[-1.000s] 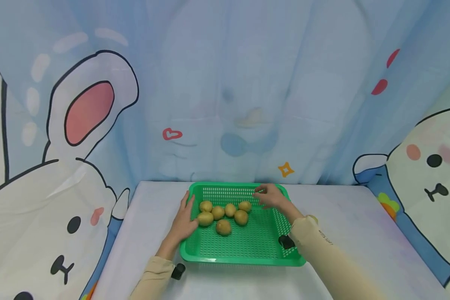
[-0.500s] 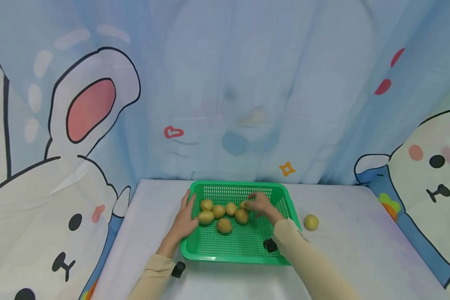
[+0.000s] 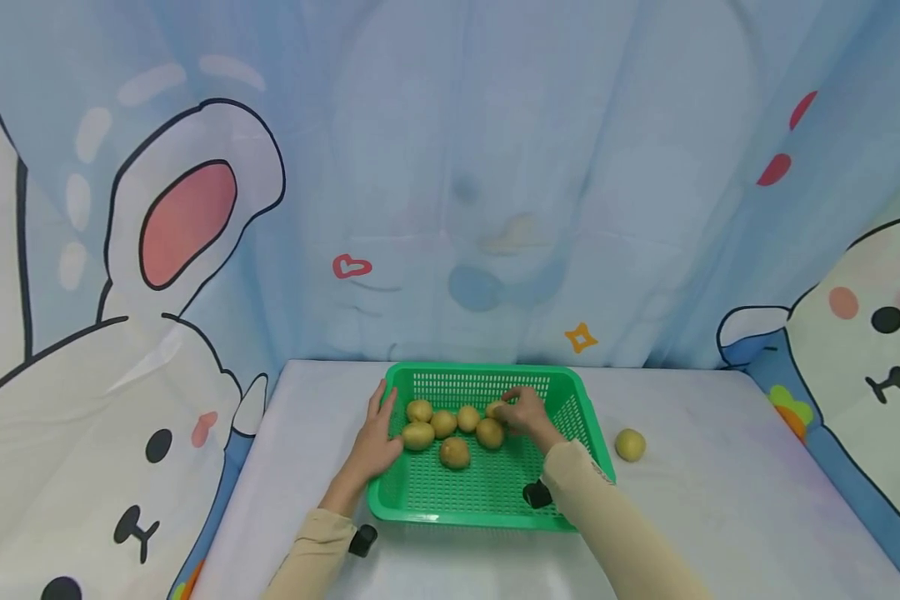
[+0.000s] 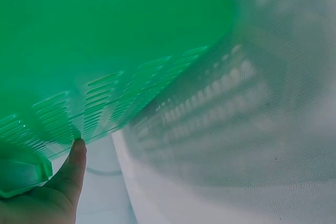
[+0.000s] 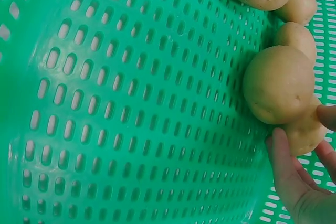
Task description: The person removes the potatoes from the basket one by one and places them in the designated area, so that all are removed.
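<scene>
Green basket sits mid-bench, toward the far edge, its perforated wall filling the right wrist view.

Left hand lies flat against the basket's left rim, fingers straight and near together, pointing at the far edge; thumb tip shows under the rim in the left wrist view. It presses or steadies the rim rather than gripping, though the wrist view is too blurred to be sure.

Right hand is inside the basket near its far right corner, fingers curled, closing on a small potato at the right end of the back row. In the right wrist view that potato is pinched between fingertips from below and from the right. The clutch looks light; whether it is off the basket floor I cannot tell.

Five other potatoes lie in a loose cluster in the basket's far half: back row; then one at the left, just beside the left hand; one touching the pinched one; nearest one toward the basket's middle.

A lone potato lies on the bench right of the basket, clear of its right wall.

Cream sleeves cover both forearms.
</scene>
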A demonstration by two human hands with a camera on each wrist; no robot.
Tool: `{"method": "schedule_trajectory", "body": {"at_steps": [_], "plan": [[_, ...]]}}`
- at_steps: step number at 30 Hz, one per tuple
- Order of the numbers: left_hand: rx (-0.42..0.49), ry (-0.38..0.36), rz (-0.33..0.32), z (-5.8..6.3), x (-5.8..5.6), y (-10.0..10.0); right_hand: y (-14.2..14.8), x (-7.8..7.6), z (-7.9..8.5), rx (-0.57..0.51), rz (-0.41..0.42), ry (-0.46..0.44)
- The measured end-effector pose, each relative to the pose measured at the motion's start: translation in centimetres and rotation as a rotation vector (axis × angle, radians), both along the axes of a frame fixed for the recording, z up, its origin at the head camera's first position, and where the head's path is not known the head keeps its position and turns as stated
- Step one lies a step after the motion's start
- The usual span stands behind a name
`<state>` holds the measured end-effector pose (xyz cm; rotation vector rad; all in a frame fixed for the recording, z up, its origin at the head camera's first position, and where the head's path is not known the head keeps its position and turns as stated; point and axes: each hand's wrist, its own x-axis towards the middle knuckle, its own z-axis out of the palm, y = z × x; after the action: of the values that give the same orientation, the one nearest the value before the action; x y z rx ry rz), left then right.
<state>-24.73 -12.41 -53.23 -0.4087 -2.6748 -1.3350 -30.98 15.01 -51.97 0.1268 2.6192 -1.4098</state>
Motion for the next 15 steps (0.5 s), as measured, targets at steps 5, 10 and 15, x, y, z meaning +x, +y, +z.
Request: {"method": "schedule_trajectory", "body": {"at_steps": [5,10,15], "plan": [[-0.005,0.003,-0.001,-0.1,0.1,0.1,0.4,0.2,0.2,-0.027,-0.016,-0.006],[-0.009,-0.002,0.003,-0.1,0.1,0.0,0.8,0.3,1.1,-0.070,-0.009,-0.027],[-0.011,-0.001,0.002,-0.1,-0.1,0.0,1.9,0.5,2.6,-0.099,0.015,-0.030]]}}
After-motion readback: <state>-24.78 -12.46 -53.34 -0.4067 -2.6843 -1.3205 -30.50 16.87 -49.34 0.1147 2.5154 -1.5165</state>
